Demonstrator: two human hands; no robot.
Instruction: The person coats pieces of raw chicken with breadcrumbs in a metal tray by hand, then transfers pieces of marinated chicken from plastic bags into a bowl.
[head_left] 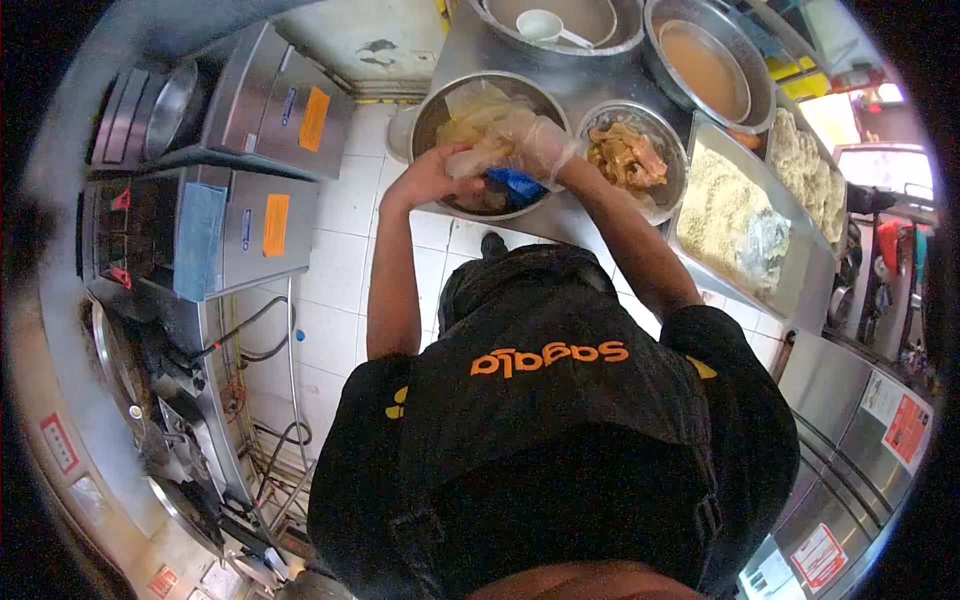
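A metal bowl [430,115] stands at the counter's edge, with crumpled clear plastic [475,105] and something blue [515,186] inside. Over its left side is my left hand [440,178], apparently bare, its thumb and fingers curved around part of the clear plastic. Thin clear plastic like a glove covers my right hand [535,148], which is over the bowl's right side against the same plastic; its fingers are blurred by the film. Right of this bowl, another bowl [673,150] holds pieces of coated, orange-brown food [627,157].
A tray of pale crumbs [715,205] lies at the right, with another crumb-filled tray [805,170] beyond. Large pans of liquid [705,70] and a white scoop [540,25] are at the back. Steel appliances [270,110] line the left; steel cabinets [830,390] stand lower right.
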